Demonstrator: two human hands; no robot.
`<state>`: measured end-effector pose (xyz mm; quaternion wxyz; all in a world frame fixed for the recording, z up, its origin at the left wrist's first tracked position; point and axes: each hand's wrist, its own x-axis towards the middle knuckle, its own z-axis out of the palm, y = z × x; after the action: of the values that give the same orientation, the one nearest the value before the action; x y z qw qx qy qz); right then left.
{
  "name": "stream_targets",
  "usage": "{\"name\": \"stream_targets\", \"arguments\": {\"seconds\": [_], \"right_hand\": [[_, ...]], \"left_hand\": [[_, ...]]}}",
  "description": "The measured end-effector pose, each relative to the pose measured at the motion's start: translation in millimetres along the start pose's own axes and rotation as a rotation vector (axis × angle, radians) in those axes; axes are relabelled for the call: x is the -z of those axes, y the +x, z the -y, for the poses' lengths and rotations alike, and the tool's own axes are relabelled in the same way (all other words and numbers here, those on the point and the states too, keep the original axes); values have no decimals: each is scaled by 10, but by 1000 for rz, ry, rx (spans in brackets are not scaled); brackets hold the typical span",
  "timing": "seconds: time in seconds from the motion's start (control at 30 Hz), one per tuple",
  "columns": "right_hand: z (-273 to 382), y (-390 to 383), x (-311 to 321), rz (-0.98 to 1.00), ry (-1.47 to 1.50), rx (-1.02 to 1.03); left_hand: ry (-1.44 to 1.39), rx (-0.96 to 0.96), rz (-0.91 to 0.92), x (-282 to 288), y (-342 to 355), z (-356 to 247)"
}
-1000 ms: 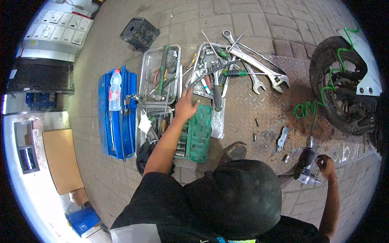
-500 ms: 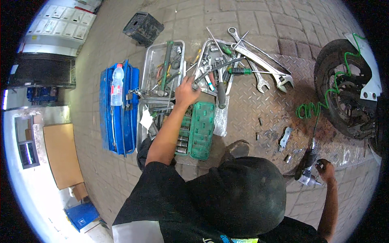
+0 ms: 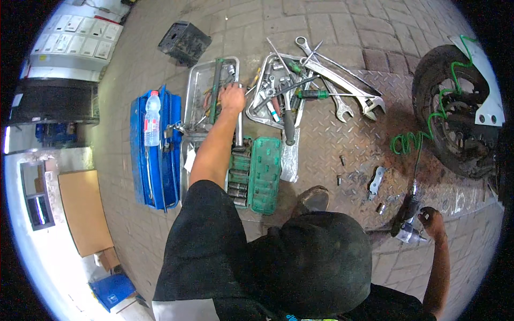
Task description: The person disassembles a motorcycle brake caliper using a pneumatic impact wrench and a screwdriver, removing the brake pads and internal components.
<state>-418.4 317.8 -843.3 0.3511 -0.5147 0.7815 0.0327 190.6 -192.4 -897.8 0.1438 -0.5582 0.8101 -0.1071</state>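
Left hand is stretched far forward, palm down, over the right edge of the left tray, fingers curled onto the tools there; can't tell if it actually pinches one, the hand hides its own fingertips. Just under the wrist a chrome ratchet stands lengthwise, running from the hand toward the green socket case, which lies open with a row of sockets along its left half. Right of the hand sits the second tray, piled with screwdrivers and wrenches; a black-handled tool hangs over its near edge.

Big spanners lie fanned on the checker plate beyond the second tray. Blue toolbox lies open left of the trays with a water bottle on top. Black crate sits farther off on the paving.

Right hand is well apart at lower right, fingers wrapped tight round an air wrench resting on the ground. A green coiled hose runs from it up over the wheel hub. Small bolts and a metal bracket lie loose on the plate between hub and case. Shoe rests on the plate near the case
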Motion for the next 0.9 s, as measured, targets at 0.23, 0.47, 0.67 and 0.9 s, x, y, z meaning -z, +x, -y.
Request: {"name": "stream_targets", "arguments": {"seconds": [0.23,0.47,0.67,0.9], "right_hand": [[-21,-154,38,-5,74,-79],[-267,-138,-95,40,-50,-31],[6,125,33,46,-5,-43],[354,94,156,-52,71,154]], "left_hand": [[-169,98,73,128,-204,-88],[-604,147,-169,401,-873,50],[-491,-12,-318,277,-914,-242],[-796,-74,-265,486,-942,-1174]]}}
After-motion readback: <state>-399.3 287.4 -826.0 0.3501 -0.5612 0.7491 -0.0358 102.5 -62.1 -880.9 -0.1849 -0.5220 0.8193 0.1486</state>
